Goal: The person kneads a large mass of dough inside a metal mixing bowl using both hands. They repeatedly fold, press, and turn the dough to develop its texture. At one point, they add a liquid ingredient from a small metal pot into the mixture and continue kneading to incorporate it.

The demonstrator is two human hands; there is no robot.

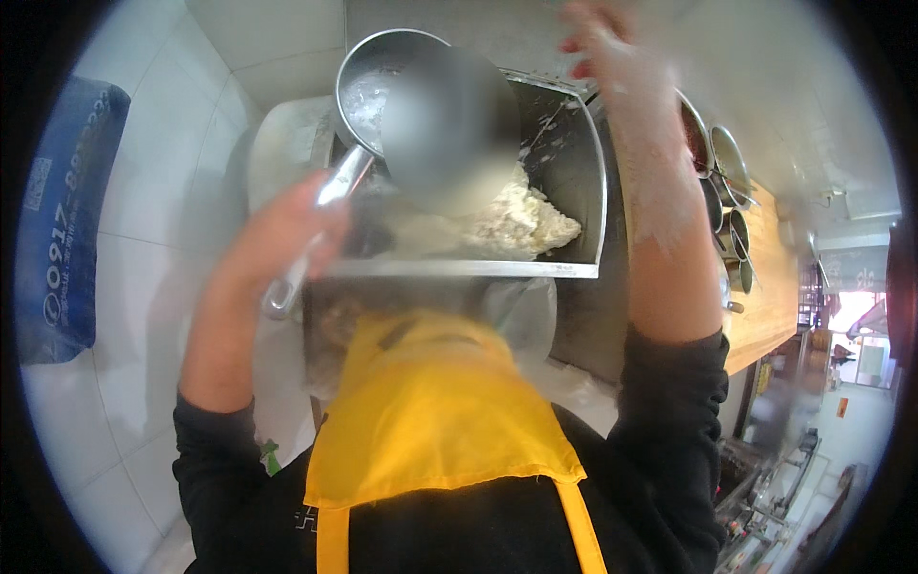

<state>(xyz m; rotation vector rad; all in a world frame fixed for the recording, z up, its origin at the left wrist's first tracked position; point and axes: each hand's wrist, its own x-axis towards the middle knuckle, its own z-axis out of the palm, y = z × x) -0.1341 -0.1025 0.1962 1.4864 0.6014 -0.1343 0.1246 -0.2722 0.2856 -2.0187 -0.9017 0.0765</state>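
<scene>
My left hand point(297, 226), blurred, is wrapped around the shiny handle of a metal saucepan point(362, 104). The pan is tilted over the left side of a metal mixing trough point(466, 269), and its inside looks wet. Pale, lumpy dough point(534, 222) lies in the trough's right part. Beyond the trough's far right corner, my right hand point(602, 46) is raised near the top edge of the view, with fingers apart and nothing visible in them. White flour coats that hand and forearm. A round, blurred grey patch hides part of the pan and the trough's middle.
Several metal pots point(730, 154) stand along a wooden worktop point(771, 273) on the right. White tiles point(172, 143) cover the left wall, where a blue packet or cover point(72, 215) bears writing. A yellow apron point(445, 416) is on my chest.
</scene>
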